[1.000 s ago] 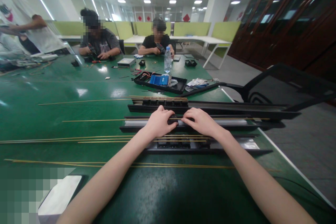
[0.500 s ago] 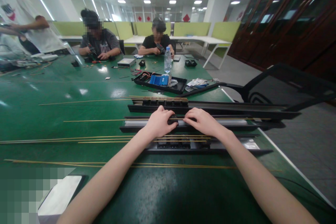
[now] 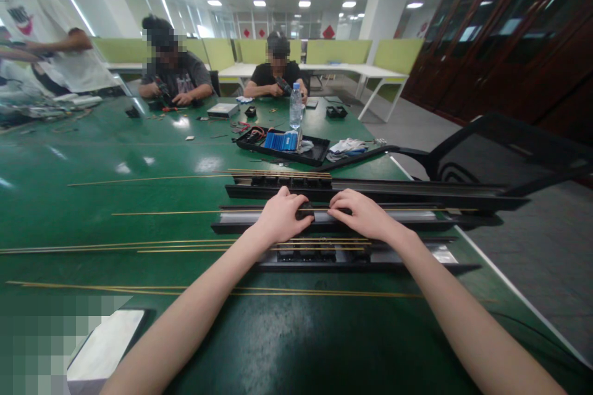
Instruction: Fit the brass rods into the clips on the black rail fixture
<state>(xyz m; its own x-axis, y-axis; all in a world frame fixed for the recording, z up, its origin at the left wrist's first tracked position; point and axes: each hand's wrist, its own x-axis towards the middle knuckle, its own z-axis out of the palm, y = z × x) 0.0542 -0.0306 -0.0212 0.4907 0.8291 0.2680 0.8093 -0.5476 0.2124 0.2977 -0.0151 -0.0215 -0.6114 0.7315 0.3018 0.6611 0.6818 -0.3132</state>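
Observation:
My left hand [image 3: 283, 215] grips a small black block [image 3: 304, 210] on the middle black channel [image 3: 407, 226], fingers wrapped round it. A thin brass rod [image 3: 176, 213] runs across that channel through the block. To the right, my right hand [image 3: 354, 213] has its thumb and fingertips pinched together at the rod, with a dark piece partly hidden under them. Nearer me lies another channel [image 3: 417, 267] with several black blocks and brass rods [image 3: 185, 242] over it. The far channel [image 3: 393, 194] also bears black blocks and rods.
Beyond the channels are a black tray [image 3: 317, 151] of tools, a water bottle [image 3: 295, 108] and gloves [image 3: 347, 148]. More rods [image 3: 287, 291] lie in front. A white box [image 3: 109, 342] is at the lower left, a chair [image 3: 500, 148] at the right. Three people are across the table.
My right hand has shifted slightly to the right along the rod. My left hand stays at the black block.

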